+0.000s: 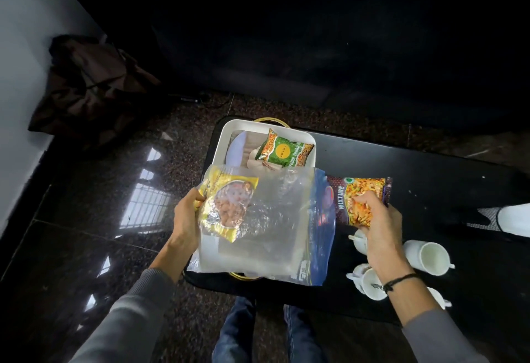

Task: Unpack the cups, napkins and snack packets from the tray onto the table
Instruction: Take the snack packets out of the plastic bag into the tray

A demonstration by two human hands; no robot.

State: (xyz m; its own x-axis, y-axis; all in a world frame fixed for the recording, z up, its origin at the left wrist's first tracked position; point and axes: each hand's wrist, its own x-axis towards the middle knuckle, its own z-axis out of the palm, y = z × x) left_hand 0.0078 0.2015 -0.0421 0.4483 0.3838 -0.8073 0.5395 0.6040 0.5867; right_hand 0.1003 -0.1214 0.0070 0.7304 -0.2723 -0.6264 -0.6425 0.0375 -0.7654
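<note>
The left hand [186, 219] grips one clear zip bag [266, 228] holding one yellow snack packet [226, 205], above the white tray [226, 133]. One green snack packet [285, 151] lies in the tray. The right hand [378, 228] is closed on one maroon mixture packet [358, 199] over the black table [415, 162]. Apparently four white cups [427, 256] stand beneath, partly hidden.

Cups [427, 258] right of tray [226, 133]

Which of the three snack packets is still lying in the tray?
The green packet, resting in the white tray. The yellow packet is held by the left hand, the maroon "Mixture" packet by the right hand.
</note>
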